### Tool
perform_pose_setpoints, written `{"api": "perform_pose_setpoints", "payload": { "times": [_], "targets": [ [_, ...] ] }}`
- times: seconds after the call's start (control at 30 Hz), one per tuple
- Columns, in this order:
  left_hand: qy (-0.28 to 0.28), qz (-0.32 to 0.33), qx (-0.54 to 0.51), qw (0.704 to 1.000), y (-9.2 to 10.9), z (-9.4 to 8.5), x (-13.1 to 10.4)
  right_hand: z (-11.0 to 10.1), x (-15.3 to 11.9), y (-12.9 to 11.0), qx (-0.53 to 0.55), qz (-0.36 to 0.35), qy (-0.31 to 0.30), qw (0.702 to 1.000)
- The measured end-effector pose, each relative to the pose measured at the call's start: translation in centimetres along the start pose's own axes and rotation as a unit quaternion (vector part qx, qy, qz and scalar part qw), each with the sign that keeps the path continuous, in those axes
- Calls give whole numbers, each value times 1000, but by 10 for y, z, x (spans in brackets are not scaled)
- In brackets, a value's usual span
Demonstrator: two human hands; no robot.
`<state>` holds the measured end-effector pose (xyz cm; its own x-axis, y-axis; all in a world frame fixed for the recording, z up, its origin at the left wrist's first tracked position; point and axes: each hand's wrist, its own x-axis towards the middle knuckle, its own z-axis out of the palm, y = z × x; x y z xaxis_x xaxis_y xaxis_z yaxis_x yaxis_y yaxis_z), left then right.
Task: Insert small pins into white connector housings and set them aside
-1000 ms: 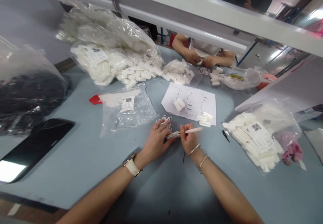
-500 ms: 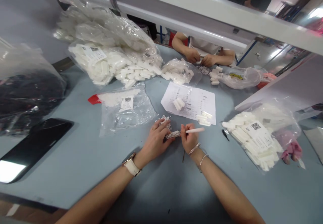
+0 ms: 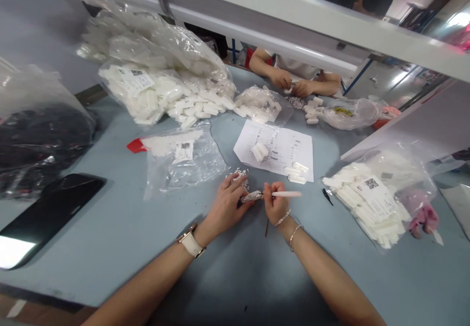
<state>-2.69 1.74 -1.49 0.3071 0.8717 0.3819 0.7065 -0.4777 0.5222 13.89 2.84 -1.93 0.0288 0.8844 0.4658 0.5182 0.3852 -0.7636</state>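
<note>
My left hand (image 3: 228, 202) is closed on a small white plastic strip (image 3: 251, 197) with a row of dark marks, held low over the table. Its outer fingers rest by a heap of tiny white pieces (image 3: 240, 173). Pinched in my right hand (image 3: 276, 207) is a slim pale pen-like tool (image 3: 290, 194), its kind unclear. The tool's back end sticks out to the right, and its dark tip meets or nearly meets the right end of the strip. A thin dark stick (image 3: 266, 228) lies under my right wrist.
Beyond my hands lies a printed sheet (image 3: 249, 137) bearing white plastic parts (image 3: 260, 152). Bags of white parts stand at back left (image 3: 147, 96) and right (image 3: 370, 203). A flat bag (image 3: 183, 169) and black phone-like slab (image 3: 55, 218) lie left. Opposite, a co-worker's hands (image 3: 293, 83) handle a part.
The pale tool in my right hand has tipped to nearly level, its back end lower and slightly farther right. My left hand and the strip stay almost in place.
</note>
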Motion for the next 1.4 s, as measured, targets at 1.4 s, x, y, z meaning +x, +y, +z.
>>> {"api": "perform_pose_setpoints", "payload": {
  "times": [1.4],
  "targets": [
    [11, 15, 2, 1000, -1, 1, 0, 2, 6, -3, -46, -15, -23, 999]
  ]
}}
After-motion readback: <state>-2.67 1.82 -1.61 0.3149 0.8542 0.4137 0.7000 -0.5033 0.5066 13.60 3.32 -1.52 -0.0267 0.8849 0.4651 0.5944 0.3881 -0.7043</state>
